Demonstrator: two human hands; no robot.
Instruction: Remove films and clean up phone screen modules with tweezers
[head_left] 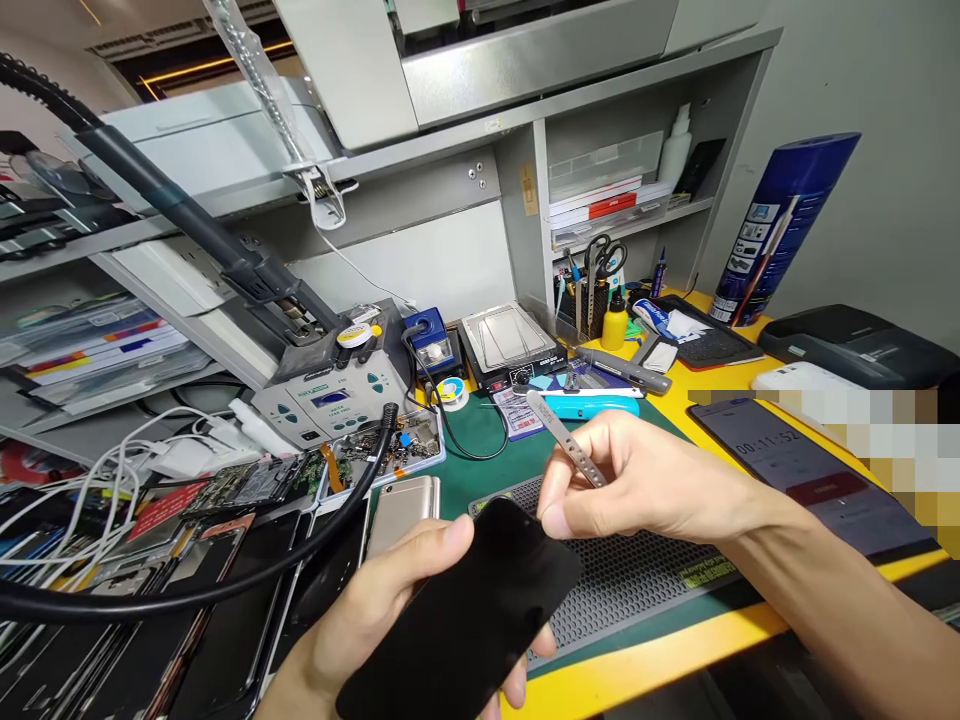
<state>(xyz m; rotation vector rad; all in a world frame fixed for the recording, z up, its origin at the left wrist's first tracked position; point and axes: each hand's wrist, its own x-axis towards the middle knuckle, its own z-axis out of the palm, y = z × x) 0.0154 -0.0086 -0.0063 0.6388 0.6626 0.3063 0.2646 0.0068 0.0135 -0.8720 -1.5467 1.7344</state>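
Observation:
A smartphone [472,610] with a dark, glossy screen lies tilted in my left hand [375,600]. The thumb rests along its near-left edge, and fingertips show under the opposite side. My right hand [615,480] is at the phone's far end, its thumb and finger pinched at the top right corner. Metal tweezers [566,440] stick up from between the right fingers, their tips hidden. Beneath the phone lies a grey perforated mat [637,580] on a green work mat [480,470].
A rework station [330,390] with a black hose stands at the back left, beside a tray of small parts [394,450]. Several phone panels [210,600] lie at the left. A phone showing a timer [810,470] lies right. A blue spray can [784,230] stands behind.

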